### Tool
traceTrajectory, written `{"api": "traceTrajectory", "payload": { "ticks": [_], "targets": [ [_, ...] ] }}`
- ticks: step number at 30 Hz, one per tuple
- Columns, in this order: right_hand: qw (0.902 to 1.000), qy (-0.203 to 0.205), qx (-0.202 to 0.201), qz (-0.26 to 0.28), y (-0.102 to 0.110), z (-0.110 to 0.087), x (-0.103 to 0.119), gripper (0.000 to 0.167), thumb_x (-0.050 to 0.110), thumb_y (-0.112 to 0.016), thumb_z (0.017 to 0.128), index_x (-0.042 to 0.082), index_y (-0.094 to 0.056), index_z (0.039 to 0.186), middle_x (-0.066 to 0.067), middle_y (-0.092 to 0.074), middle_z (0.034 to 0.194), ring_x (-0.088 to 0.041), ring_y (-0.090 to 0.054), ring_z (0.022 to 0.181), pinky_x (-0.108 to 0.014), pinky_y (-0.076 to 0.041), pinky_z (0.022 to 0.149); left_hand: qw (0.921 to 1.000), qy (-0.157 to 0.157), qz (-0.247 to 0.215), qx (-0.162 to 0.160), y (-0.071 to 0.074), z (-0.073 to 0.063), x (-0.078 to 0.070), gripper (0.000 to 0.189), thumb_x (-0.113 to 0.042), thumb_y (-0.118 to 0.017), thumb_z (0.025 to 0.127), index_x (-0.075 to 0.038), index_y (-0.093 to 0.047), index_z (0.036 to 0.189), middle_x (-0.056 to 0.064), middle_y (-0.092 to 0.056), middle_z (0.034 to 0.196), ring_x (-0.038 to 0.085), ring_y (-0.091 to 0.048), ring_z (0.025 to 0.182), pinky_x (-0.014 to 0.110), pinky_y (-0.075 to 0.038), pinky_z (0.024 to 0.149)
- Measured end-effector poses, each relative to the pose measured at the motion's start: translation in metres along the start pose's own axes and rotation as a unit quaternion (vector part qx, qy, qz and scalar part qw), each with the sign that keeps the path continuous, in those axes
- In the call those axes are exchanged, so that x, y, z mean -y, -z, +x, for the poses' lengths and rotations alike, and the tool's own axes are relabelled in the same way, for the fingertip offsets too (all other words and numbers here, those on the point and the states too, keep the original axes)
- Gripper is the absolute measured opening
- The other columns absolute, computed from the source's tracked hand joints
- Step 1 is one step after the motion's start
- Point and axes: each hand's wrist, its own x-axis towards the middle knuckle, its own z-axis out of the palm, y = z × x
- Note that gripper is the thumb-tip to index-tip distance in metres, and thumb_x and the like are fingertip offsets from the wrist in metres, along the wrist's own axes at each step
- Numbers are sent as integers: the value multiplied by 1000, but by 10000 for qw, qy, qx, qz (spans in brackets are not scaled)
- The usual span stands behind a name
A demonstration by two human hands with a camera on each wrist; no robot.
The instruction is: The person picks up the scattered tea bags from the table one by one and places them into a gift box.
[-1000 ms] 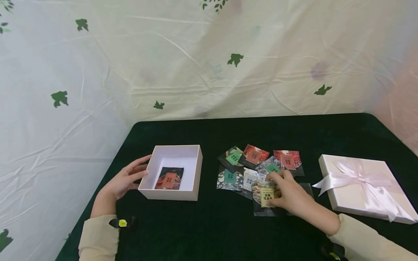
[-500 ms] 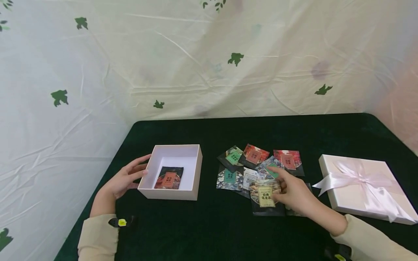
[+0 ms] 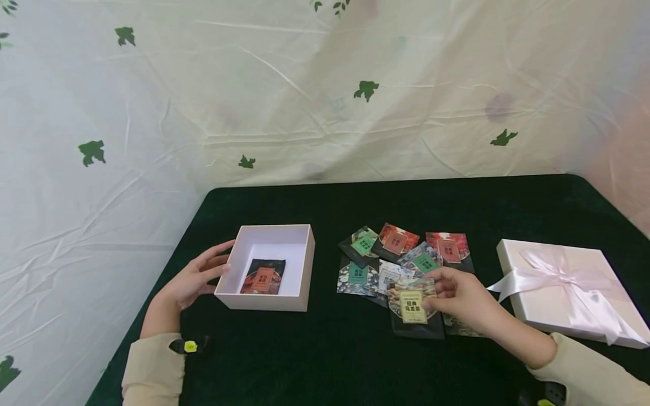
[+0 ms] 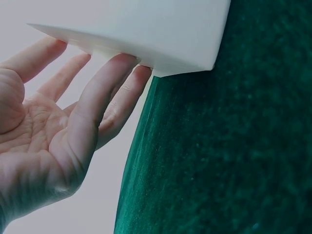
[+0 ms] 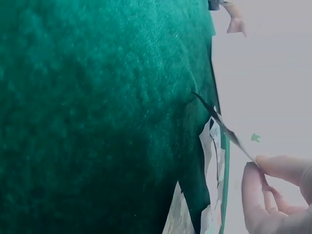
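Observation:
Between thumb and index finger, my right hand (image 3: pixel 464 299) pinches the right edge of a black tea sachet (image 3: pixel 413 307) with a yellow label; the right wrist view shows the sachet (image 5: pixel 226 129) tilted, edge-on. Behind it, several overlapping sachets with green, red and white labels lie on the table, among them a red one (image 3: pixel 448 248) and a green one (image 3: pixel 363 245). On the left, my left hand (image 3: pixel 195 276) rests its extended fingers against the left wall of a pale open box (image 3: pixel 294 303). Inside the box lies one sachet with a red label (image 3: pixel 264 277).
A pale pink box lid (image 3: pixel 538 304) tied with a satin ribbon bow (image 3: pixel 563 279) lies at the right of the dark green table (image 3: pixel 325 361). A white curtain (image 3: pixel 284 96) with green leaf prints hangs behind the table.
My right index finger has come down from above the pile to the yellow-labelled sachet, which it now pinches with the thumb. The sachet has shifted slightly left. My left hand stays at the box.

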Motion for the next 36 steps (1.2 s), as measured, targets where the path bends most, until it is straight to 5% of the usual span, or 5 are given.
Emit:
{"api": "traceTrajectory", "payload": {
  "ticks": [14,36],
  "targets": [
    [9951,-196,656,707,2,-1,12,51,13,-66,87,-11,-45,127,-20,-68,105,-23,-68,85,-33,-57,64,10000,33,-45,-24,1,-1,-1,65,-30,-54,97,-21,-21,151,24,-21,153,46,-30,133,61,-42,96],
    [9937,153,347,1050,-9,26,57,49,15,-63,91,-3,-43,133,-23,-64,113,-22,-67,90,-32,-58,71,9999,38,23,-110,-1,2,-1,65,-30,-56,96,-21,-22,151,22,-24,153,45,-34,132,61,-41,97]
  ]
}}
